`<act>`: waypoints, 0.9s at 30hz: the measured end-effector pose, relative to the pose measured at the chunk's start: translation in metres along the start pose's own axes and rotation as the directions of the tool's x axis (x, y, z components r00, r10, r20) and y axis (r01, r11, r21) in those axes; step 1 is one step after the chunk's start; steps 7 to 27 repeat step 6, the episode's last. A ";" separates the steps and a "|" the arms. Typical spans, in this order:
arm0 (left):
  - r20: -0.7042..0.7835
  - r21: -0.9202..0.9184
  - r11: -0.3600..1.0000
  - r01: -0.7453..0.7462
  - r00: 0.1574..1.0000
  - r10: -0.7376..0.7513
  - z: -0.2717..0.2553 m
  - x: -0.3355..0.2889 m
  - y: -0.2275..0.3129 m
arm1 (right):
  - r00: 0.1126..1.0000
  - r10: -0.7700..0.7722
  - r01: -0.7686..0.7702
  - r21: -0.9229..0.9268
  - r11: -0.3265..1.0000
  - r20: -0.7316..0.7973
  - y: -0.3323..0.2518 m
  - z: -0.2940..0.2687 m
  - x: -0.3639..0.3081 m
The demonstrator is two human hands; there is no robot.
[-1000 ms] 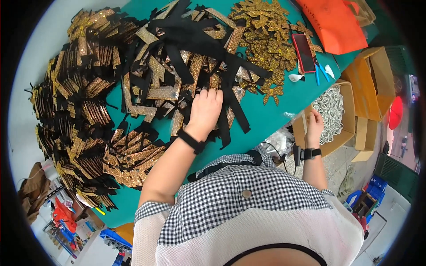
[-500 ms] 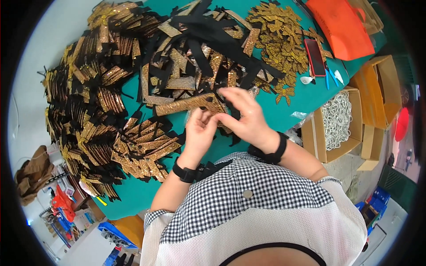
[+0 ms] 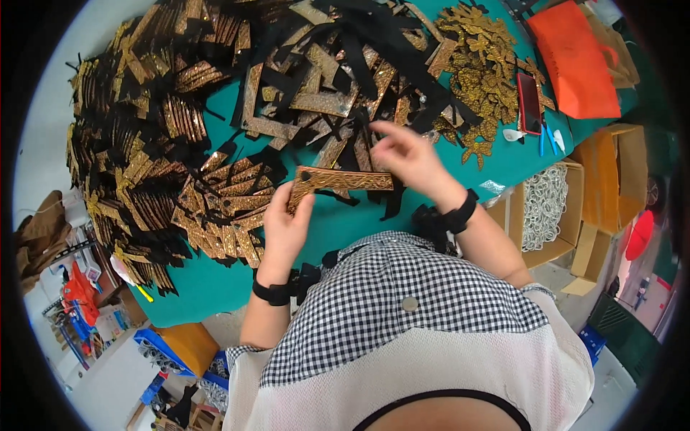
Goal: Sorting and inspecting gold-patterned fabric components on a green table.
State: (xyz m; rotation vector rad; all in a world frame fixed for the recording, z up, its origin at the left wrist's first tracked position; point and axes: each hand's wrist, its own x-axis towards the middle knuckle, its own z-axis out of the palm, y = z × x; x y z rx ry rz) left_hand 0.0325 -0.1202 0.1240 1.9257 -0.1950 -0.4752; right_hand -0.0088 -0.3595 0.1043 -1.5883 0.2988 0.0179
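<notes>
My left hand (image 3: 283, 228) grips one end of an L-shaped gold patterned piece (image 3: 348, 179). A dark round spot marks its corner, and its long arm points right, over the green table. My right hand (image 3: 411, 159) is off the piece, raised above its right end. Its index finger is stretched toward the loose heap, with the other fingers partly bent and blurred; nothing shows between them. Beyond lies that heap of gold L-shaped pieces (image 3: 323, 102) tangled with black fabric strips (image 3: 366, 68). Left of my left hand, similar gold-and-black pieces (image 3: 223, 205) lie fanned out in stacks.
Gold glittery cutouts (image 3: 478, 79) are heaped at the far right, beside a red-edged phone (image 3: 529, 104) and blue-handled tool (image 3: 548, 136). An orange bag (image 3: 575, 61) lies behind. A cardboard box of metal rings (image 3: 544, 208) stands right of the table.
Both hands were together on the gold piece. The right has let go and moved up and right; the left has shifted left with the piece, now turned with its corner at left.
</notes>
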 end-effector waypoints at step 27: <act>-0.317 -0.101 0.986 0.132 0.935 -0.158 -0.042 -0.031 -0.076 | 0.678 0.083 -0.267 -0.139 0.953 -0.730 0.111 -0.096 0.007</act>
